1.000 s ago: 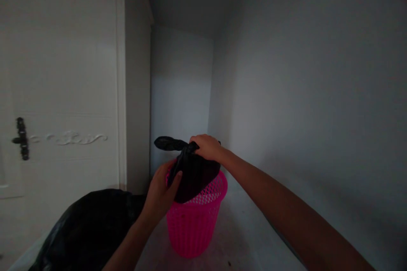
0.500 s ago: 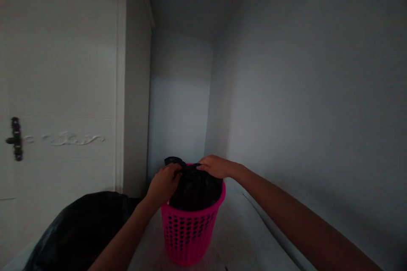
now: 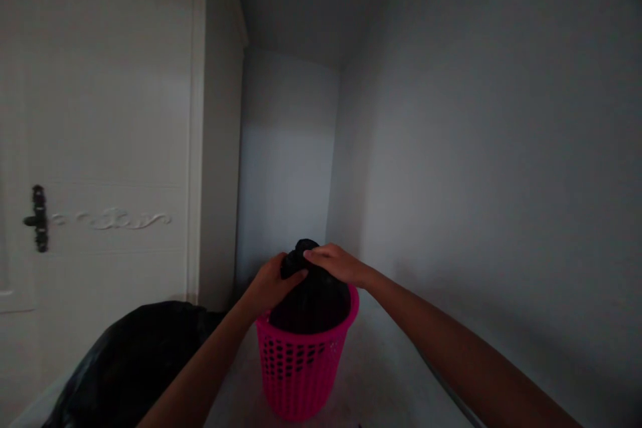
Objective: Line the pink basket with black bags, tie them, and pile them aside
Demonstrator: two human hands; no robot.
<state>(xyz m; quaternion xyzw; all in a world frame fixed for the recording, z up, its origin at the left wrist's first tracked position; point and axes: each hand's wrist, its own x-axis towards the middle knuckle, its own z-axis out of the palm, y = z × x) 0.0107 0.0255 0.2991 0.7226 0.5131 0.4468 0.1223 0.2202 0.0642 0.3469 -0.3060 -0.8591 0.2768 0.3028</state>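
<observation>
A bright pink basket (image 3: 299, 374) with holes in its side stands upright at the lower middle. Inside it sits a black plastic bag (image 3: 315, 304), its gathered top rising above the rim. On the left of that top, my left hand (image 3: 273, 284) is closed round the plastic, thumb pointing right. My right hand (image 3: 337, 262) grips the bag's top from the right, fingers together. What lies inside the bag is hidden.
A large black bag (image 3: 135, 354) bulges at the lower left, beside my left forearm. Behind it stands a white door or cabinet (image 3: 110, 114) with a dark handle (image 3: 39, 219). A pale wall (image 3: 476, 147) runs along the right.
The bag's top has been drawn together and stands higher between my hands. My left thumb now lies across the plastic. The view has shifted slightly left.
</observation>
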